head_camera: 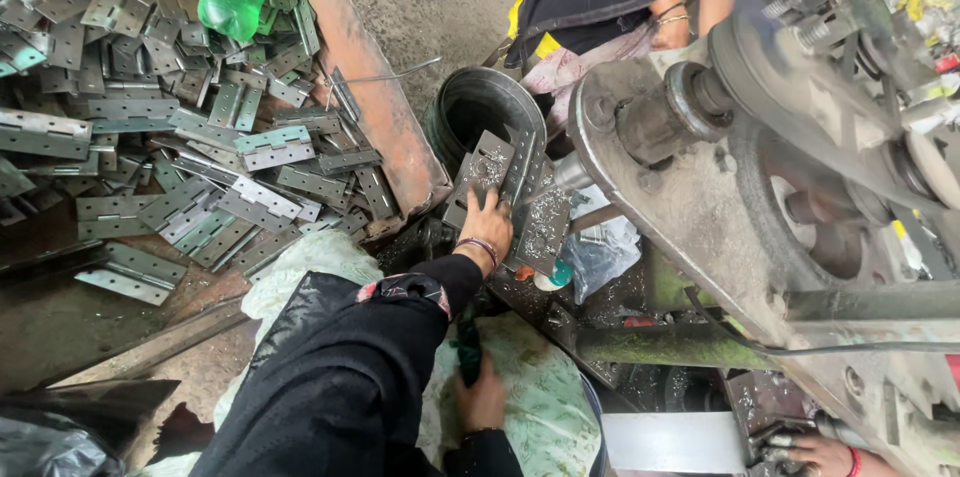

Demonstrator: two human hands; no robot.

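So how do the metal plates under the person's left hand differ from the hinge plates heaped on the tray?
The plates under the left hand are few, dark and speckled with swarf; the heaped hinge plates are many, paler and cleaner. The first lean beside the machine; the heap lies flat and jumbled in the rusty tray. Both are perforated metal.
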